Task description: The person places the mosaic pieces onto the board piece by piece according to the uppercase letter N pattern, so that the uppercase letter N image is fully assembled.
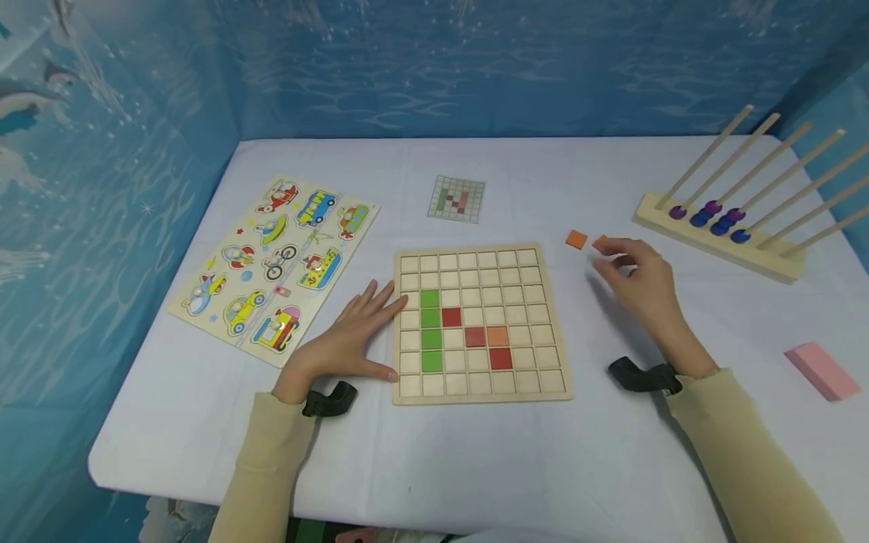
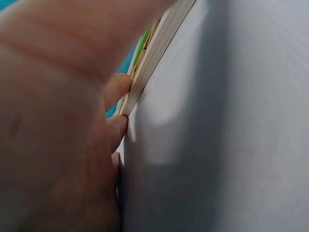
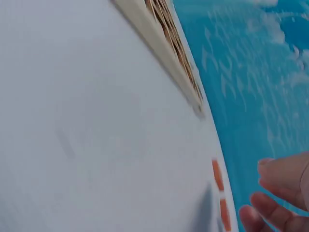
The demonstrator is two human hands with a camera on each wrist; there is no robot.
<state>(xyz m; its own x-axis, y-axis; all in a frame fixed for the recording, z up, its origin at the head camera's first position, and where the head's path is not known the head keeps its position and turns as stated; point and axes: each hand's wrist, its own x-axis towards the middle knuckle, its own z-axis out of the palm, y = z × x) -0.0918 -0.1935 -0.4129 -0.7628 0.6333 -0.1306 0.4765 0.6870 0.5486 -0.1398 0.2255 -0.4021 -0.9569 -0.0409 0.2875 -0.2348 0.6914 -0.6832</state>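
A wooden grid board lies on the white table. In its cells sit several green tiles in a column, three red tiles on a diagonal and one orange tile. My left hand is spread at the board's left edge, its thumb and fingertips touching the frame. Two loose orange tiles lie right of the board. Over the farther one hovers my right hand, thumb and fingers bent but apart. In the right wrist view both orange tiles lie on the table, clear of the fingers.
A small pattern card lies behind the board. To the left is a vehicle puzzle board. A peg stand with purple and blue beads stands at back right, and a pink block lies at the right.
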